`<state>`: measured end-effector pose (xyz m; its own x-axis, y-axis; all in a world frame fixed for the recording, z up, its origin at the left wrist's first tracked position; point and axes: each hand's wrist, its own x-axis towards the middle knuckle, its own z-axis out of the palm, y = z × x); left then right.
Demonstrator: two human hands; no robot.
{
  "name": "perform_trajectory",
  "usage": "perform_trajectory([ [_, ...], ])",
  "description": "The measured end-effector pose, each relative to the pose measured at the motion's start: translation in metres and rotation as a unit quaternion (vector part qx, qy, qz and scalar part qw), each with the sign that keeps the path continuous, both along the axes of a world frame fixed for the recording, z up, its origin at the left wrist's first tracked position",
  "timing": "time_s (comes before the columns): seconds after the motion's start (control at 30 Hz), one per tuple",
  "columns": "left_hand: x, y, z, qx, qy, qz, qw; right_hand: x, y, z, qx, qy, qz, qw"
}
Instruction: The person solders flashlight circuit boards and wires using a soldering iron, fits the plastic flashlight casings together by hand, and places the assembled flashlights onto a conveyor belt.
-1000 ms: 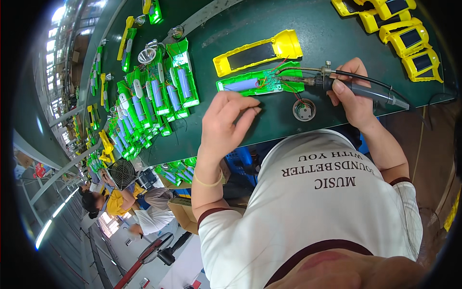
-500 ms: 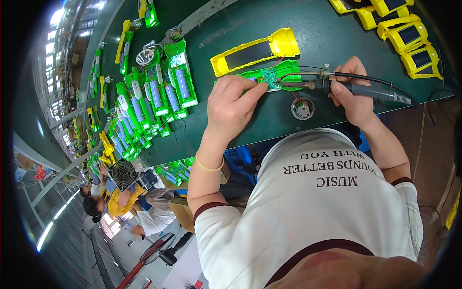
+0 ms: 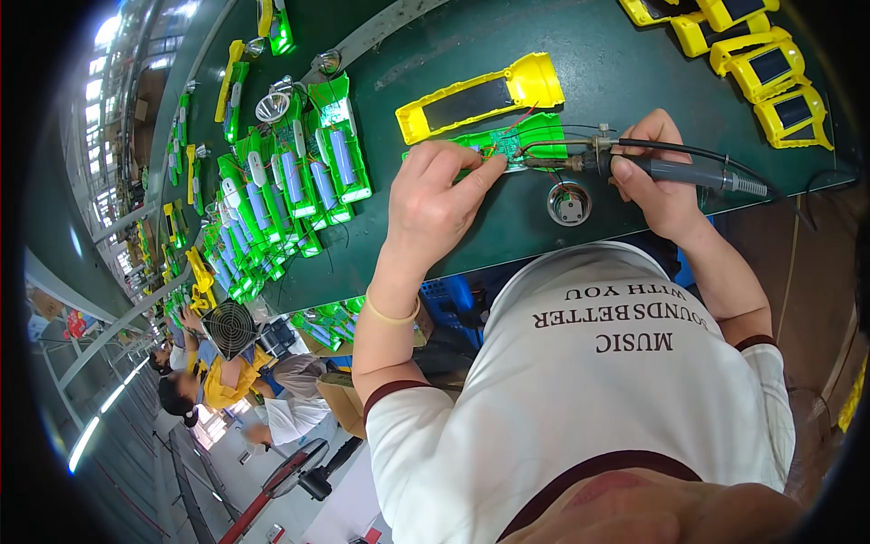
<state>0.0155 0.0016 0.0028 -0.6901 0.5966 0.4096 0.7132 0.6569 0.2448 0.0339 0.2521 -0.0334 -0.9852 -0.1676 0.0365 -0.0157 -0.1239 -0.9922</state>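
Observation:
A green flashlight housing half (image 3: 549, 129) lies on the bench, with a small green circuit board (image 3: 507, 142) and thin wires in it. My left hand (image 3: 428, 199) is closed in a pinch at the board's near left edge; whatever its fingertips hold is hidden. In my right hand (image 3: 662, 195) is a soldering iron (image 3: 698, 174) with a thin metal feed tube alongside, its tip reaching left to the board. Just below the iron sits a round lamp head (image 3: 570, 205), its wires running up to the housing. Behind the housing lies a yellow shell (image 3: 536, 82) with a dark panel.
Many green housings (image 3: 258, 204) with blue cells crowd the bench's left side, beside reflectors (image 3: 273, 107). Yellow shells (image 3: 768, 72) are stacked at the far right. A black fan (image 3: 230, 328) stands at lower left, and a person in yellow (image 3: 227, 383) works beyond it.
My right hand and the soldering iron have shifted slightly left, toward the board. My left hand has barely moved; the housing and lamp head stay in place.

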Motion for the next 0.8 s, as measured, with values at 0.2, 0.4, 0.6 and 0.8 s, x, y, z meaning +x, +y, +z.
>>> perform_trajectory([
  [0.2,0.0,0.0,0.002,-0.008,0.0,-0.006,1.0,-0.001,0.005,0.002,-0.138,-0.01,-0.038,0.99],
  [0.4,-0.003,0.008,0.015,0.018,-0.029,0.001,0.999,-0.005,0.011,0.002,-0.22,0.005,-0.134,0.966],
  [0.6,-0.017,0.055,0.0,-0.033,-0.025,0.059,0.997,-0.012,0.012,0.007,-0.246,0.007,-0.16,0.956],
  [0.8,-0.014,0.05,-0.01,0.15,-0.098,0.118,0.977,-0.014,0.012,0.007,-0.274,-0.016,-0.162,0.948],
])
